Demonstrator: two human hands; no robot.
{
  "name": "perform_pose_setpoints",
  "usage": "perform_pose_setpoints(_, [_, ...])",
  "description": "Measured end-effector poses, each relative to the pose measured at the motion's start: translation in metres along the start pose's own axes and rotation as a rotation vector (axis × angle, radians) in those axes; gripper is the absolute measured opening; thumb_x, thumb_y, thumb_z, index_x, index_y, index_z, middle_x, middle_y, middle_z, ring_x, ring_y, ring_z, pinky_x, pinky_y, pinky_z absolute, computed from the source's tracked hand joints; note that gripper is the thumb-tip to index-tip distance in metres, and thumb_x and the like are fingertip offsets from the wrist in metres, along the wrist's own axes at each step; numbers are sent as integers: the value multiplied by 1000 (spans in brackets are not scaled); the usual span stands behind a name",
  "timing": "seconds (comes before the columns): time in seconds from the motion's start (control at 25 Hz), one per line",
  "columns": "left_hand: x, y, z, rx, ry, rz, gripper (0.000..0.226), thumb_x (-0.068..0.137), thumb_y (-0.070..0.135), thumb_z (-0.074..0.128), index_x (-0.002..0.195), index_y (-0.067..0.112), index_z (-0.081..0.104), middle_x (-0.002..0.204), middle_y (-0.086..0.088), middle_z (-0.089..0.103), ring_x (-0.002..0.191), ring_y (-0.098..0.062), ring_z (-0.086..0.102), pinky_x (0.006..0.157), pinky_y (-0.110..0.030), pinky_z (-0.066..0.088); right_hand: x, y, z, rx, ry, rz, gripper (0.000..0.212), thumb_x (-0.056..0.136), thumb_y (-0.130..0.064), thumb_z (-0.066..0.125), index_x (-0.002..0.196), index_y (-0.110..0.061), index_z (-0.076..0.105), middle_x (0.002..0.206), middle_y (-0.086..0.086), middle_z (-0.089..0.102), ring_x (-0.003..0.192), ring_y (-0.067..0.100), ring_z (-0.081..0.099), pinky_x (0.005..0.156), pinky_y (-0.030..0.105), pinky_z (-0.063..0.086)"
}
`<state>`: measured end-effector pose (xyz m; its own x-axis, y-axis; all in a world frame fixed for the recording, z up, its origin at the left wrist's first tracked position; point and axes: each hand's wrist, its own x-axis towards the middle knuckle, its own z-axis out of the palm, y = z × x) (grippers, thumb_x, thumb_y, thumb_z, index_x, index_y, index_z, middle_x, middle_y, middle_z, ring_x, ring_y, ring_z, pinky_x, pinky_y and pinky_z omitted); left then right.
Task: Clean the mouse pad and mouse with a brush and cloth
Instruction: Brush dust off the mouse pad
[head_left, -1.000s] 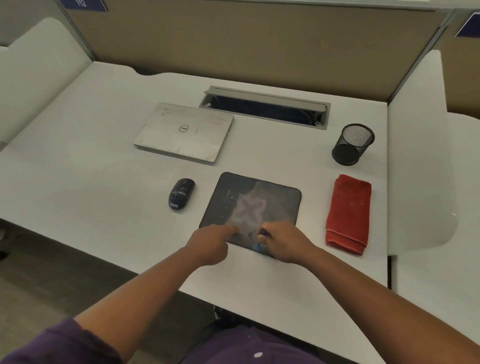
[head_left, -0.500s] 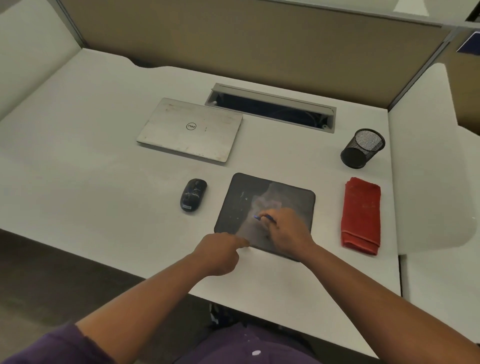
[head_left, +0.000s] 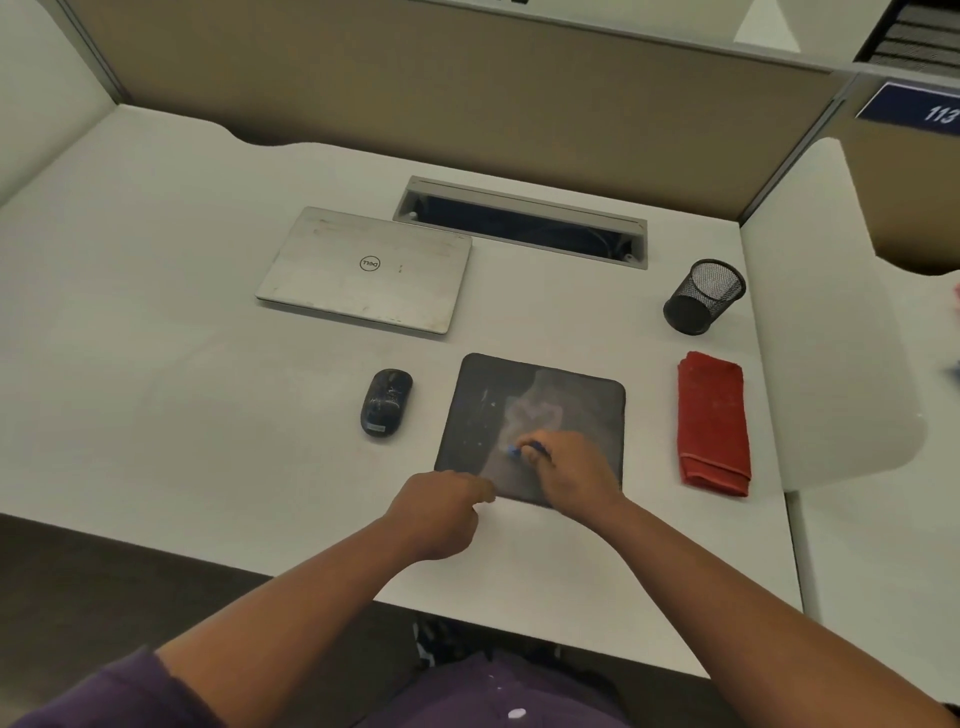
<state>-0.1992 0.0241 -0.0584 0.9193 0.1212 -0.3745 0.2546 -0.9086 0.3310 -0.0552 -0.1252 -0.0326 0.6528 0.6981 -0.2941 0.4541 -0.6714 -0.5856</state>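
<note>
A dark mouse pad is shown lying flat on a pale surface, directly ahead of both hands, its long axis running left to right. A small blue brush is gripped in the curled fingers of the right hand, which is placed over the pad's near middle beside a pale dusty smear. The left hand is seen at the pad's near-left edge, fingers curled, seemingly pressing that edge down; whether the edge is pinched cannot be told. The right hand is thus the nearer to the smear, which extends away from the brush toward the far edge, so a stroke forward would likely be called for. A dusty mouse is set just left of the pad, closer to the left hand. A folded red cloth lies right of the pad, untouched, within the right hand's reach.
</note>
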Motion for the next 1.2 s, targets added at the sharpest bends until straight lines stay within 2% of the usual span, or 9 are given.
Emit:
perform_pose_setpoints(0.08, [1,-2,2,24,-41,-4,42,96,24,46,133,40,59,135,6,63,110,-21,62,87,-32,47,0,-2,0,-1,-81,17,15,100,-28,56,94,-24,69,93,-4,70,84,17,61,70,28,47])
perform_pose_setpoints(0.2, [4,-3,3,15,-55,-9,40,96,23,48,130,39,62,136,6,63,111,-20,62,88,-31,47,-3,-2,2,40,49,38,15,102,-29,53,92,-25,64,83,-8,63,75,12,57,59,17,38])
perform_pose_setpoints(0.36, [3,0,0,-39,12,1,45,96,19,48,135,40,57,139,8,60,115,-20,62,94,-32,50,-15,-3,5,41,-66,23,14,101,-26,55,89,-26,64,84,-5,67,74,12,59,61,21,41])
perform_pose_setpoints(0.48, [3,1,2,-30,48,45,47,96,17,43,135,40,51,136,8,62,109,-21,63,83,-29,46,-25,5,-3,-6,152,22,16,101,-28,53,89,-26,64,83,-8,67,71,11,59,56,25,42])
perform_pose_setpoints(0.64, [13,7,4,-29,-33,36,39,96,23,46,129,36,63,134,7,64,111,-19,62,89,-31,48,-34,18,-14,-77,-106,110,13,100,-28,54,87,-26,58,85,-6,64,75,16,59,57,23,36])
perform_pose_setpoints(0.8, [27,20,-1,-20,28,127,36,95,25,41,125,33,59,128,10,63,102,-22,64,82,-34,53,-42,33,-35,-28,181,145,12,100,-26,55,96,-24,66,84,-12,62,77,15,58,64,30,42])
perform_pose_setpoints(1.0, [44,35,1,31,8,113,33,100,41,40,123,29,59,128,7,61,106,-26,65,82,-39,54,-48,48,-50,-128,-134,203,12,95,-26,55,84,-27,60,80,-13,62,80,19,60,63,32,43])
perform_pose_setpoints(1.12, [48,36,1,53,21,93,29,100,45,43,108,27,64,112,3,66,97,-27,66,70,-33,44,-53,52,-51,-119,89,204,13,98,-27,52,89,-28,61,84,-8,66,79,21,60,58,31,39])
perform_pose_setpoints(1.2, [51,38,-1,56,24,90,27,100,44,44,103,27,65,106,2,67,94,-26,66,69,-32,42,-58,56,-45,-260,79,220,13,98,-29,50,94,-26,63,91,-1,68,81,25,59,60,33,39])
